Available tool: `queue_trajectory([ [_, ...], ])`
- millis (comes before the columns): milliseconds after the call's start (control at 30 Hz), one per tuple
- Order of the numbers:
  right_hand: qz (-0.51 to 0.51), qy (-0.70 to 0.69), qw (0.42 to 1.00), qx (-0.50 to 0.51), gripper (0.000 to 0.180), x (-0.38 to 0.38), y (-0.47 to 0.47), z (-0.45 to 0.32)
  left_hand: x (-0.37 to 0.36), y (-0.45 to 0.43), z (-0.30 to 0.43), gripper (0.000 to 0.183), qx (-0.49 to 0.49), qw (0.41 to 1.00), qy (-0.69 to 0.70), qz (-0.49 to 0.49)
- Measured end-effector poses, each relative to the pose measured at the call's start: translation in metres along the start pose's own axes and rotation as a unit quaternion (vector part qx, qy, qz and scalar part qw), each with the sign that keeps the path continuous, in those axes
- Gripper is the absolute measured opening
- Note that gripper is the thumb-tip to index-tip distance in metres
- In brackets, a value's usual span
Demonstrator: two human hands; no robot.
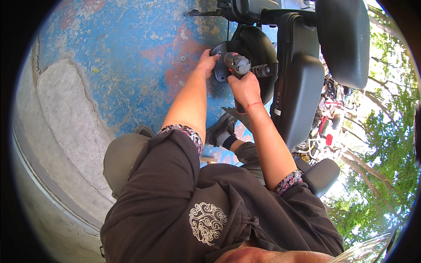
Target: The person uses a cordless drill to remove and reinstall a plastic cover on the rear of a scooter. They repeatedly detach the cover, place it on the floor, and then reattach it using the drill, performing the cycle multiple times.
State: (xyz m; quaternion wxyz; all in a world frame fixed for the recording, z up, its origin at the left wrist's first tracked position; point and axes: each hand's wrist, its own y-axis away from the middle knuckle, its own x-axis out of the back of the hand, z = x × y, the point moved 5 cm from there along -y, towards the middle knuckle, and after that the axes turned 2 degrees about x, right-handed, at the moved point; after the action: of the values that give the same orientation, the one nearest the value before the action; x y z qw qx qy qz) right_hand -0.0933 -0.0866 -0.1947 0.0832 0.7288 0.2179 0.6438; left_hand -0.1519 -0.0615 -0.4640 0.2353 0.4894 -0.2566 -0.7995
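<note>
My right hand (247,86) grips the handle of a cordless drill (238,64), its nose toward a grey-black plastic cover (219,70). At the cover's edge my left hand (208,63) holds on, its fingertips close to the drill's front end. The cover sits beside the rear wheel and fender (260,42) of an electric scooter. A coil-spring shock absorber (260,70) sticks out just right of the drill. Exactly where the drill tip touches is too small to tell.
The scooter's long black seat (301,95) and padded backrest (343,42) rise on the right. A side stand (204,13) juts out at the top. Under it is a worn blue painted floor (131,65), with a concrete strip (69,95) at left. More parked two-wheelers (324,125) stand beyond.
</note>
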Motion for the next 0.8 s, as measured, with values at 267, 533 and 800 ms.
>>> queue_trajectory([
  [267, 0.009, -0.01, 1.0, 0.013, 0.048, -0.003, -0.001, 0.004, 0.002, -0.002, 0.005, 0.033, -0.025, 1.0, -0.001, 0.005],
  [533, 0.002, 0.015, 1.0, 0.003, 0.047, 0.0, 0.003, 0.002, 0.002, 0.0, 0.007, 0.033, -0.028, 0.997, -0.061, 0.025],
  [800, 0.018, 0.014, 0.999, 0.026, 0.048, 0.007, 0.001, -0.011, 0.008, -0.01, 0.005, 0.03, -0.038, 0.994, -0.098, 0.029],
])
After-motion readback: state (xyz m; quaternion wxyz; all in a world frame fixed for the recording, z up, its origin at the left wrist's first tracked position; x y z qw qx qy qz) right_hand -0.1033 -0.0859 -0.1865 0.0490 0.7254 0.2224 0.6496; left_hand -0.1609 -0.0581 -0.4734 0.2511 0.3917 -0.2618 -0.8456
